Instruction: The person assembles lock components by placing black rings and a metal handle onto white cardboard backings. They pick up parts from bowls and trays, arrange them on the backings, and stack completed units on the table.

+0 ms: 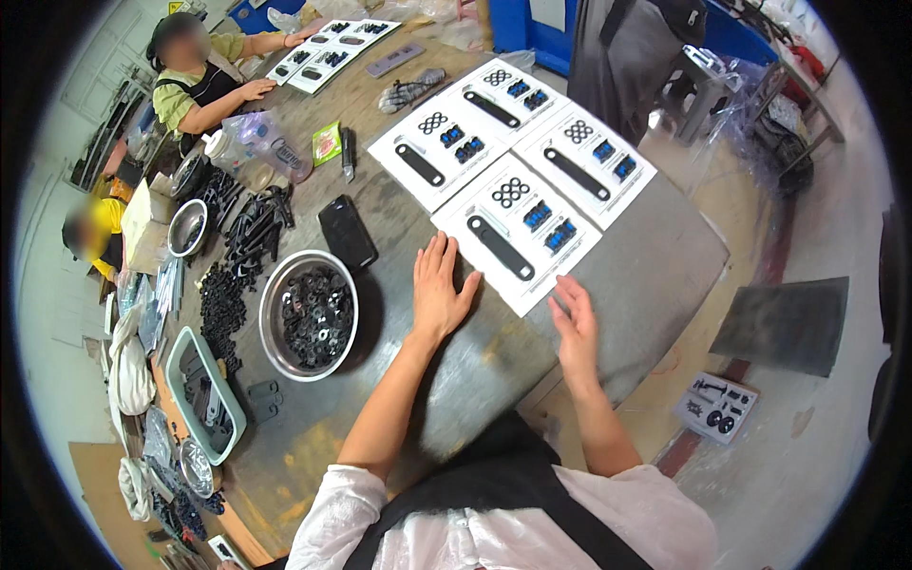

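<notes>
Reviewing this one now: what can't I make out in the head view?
- Left palm: hidden by the back of the left hand.
- Right hand: too close to the nearest white sheet to tell whether they touch.
- Print on that sheet: too small to read.
- Lower black parts in the steel bowl: hidden under the upper ones.
- White shirt: cut off by the lower edge.

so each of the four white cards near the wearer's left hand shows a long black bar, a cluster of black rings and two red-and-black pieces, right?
One thing is off: in the head view the two pieces are blue and black, not red and black. Each of the four white cards near the wearer's left hand does show a long black bar and a cluster of black rings.
</notes>
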A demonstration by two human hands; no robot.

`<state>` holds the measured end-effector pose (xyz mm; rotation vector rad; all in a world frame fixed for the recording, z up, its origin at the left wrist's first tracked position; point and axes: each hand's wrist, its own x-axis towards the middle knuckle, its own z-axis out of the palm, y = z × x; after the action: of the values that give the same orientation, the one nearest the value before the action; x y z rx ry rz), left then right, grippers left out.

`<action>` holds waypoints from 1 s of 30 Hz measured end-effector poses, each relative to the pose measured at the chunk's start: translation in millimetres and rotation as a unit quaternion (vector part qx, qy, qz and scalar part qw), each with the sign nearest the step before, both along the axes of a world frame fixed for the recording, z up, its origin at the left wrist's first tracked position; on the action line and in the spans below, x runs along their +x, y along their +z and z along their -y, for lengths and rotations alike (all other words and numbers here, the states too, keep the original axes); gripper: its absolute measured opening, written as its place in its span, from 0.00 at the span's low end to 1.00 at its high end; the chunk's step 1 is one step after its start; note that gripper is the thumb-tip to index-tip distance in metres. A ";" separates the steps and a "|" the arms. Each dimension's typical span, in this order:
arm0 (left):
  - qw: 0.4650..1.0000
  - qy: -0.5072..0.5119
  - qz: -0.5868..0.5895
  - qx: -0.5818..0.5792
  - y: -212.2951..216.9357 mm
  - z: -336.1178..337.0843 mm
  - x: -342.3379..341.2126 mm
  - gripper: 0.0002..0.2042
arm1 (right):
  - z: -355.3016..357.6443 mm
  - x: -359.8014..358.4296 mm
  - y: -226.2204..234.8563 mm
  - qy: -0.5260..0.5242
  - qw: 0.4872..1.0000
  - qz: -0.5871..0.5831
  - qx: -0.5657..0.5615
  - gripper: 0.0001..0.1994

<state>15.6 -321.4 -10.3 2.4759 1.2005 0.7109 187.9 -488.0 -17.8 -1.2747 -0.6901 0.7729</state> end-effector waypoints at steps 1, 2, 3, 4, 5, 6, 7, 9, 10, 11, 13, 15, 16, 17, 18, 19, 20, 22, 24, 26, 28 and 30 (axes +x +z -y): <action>1.000 0.000 -0.001 -0.002 0.2 0.9 -0.9 0.34 | -1.4 4.2 -2.9 -0.006 1.000 -0.011 0.002 0.23; 1.000 -0.001 0.003 0.000 1.1 -0.1 1.1 0.34 | -2.3 2.6 -7.4 -0.019 0.999 -0.027 0.022 0.25; 1.000 0.004 -0.004 0.007 -1.2 -0.1 0.1 0.35 | -2.5 2.1 -4.9 -0.018 0.999 -0.041 0.022 0.24; 1.000 0.006 -0.004 0.006 0.3 0.6 0.0 0.35 | -2.4 1.2 -3.4 -0.018 0.998 -0.057 0.022 0.24; 1.000 -0.001 0.006 0.003 0.9 0.4 1.6 0.35 | -1.7 2.1 2.7 -0.014 0.998 -0.058 0.006 0.26; 1.000 0.000 0.003 -0.002 1.7 0.7 0.6 0.36 | -2.2 2.6 8.6 -0.005 0.998 -0.061 -0.009 0.28; 1.000 -0.002 0.000 -0.002 1.6 1.2 0.7 0.36 | -2.1 3.8 6.3 -0.005 0.997 -0.081 0.006 0.28; 1.000 -0.005 -0.003 -0.001 4.7 -0.9 4.4 0.36 | -3.3 5.6 6.6 -0.004 0.996 -0.087 0.011 0.27; 1.000 -0.004 -0.006 -0.003 5.2 1.1 1.9 0.37 | -1.8 3.3 9.8 -0.002 0.995 -0.098 0.009 0.26; 1.000 -0.003 -0.010 -0.005 5.7 1.8 1.5 0.37 | -2.2 4.0 12.0 -0.004 0.994 -0.105 0.010 0.26; 1.000 -0.004 -0.009 0.001 6.9 1.9 2.1 0.37 | -2.3 3.1 14.0 -0.007 0.992 -0.124 0.009 0.26; 1.000 -0.004 -0.014 0.002 7.6 2.4 3.0 0.37 | -3.9 4.1 15.1 -0.015 0.993 -0.120 0.005 0.26; 1.000 -0.004 -0.020 0.004 9.2 2.0 4.1 0.37 | -5.2 4.4 15.6 -0.017 0.993 -0.120 0.003 0.26; 1.000 -0.004 -0.026 0.005 10.3 1.8 5.3 0.37 | -5.4 5.1 17.2 -0.015 0.991 -0.131 0.002 0.26; 0.999 0.000 -0.037 0.012 9.6 2.1 6.0 0.37 | -5.0 4.6 19.1 -0.011 0.991 -0.133 0.000 0.26; 0.999 0.002 -0.038 0.011 9.7 2.6 7.8 0.37 | -5.0 5.1 21.9 -0.008 0.991 -0.132 -0.002 0.26; 0.999 0.004 -0.039 0.011 9.7 3.3 8.0 0.37 | -5.4 5.0 24.0 -0.006 0.991 -0.132 -0.003 0.26; 0.999 0.010 -0.050 0.019 8.9 3.0 8.3 0.37 | -6.0 5.1 25.2 -0.002 0.992 -0.123 -0.010 0.26; 0.998 0.014 -0.061 0.023 8.5 4.8 8.0 0.38 | -7.5 4.4 25.6 0.002 0.994 -0.107 -0.021 0.26; 0.997 0.014 -0.070 0.023 9.7 5.0 7.5 0.38 | -7.2 5.0 19.0 0.003 0.996 -0.091 -0.021 0.26; 0.997 0.015 -0.069 0.028 10.6 4.8 9.3 0.38 | -7.3 5.6 14.6 0.000 0.996 -0.086 -0.019 0.26; 0.998 0.017 -0.062 0.029 12.7 3.9 11.4 0.38 | -9.0 5.0 13.3 -0.008 0.996 -0.091 -0.015 0.26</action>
<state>27.0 -325.4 2.5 2.5870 1.2847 0.6163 192.9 -479.0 -4.4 -1.2178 -0.5219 0.8771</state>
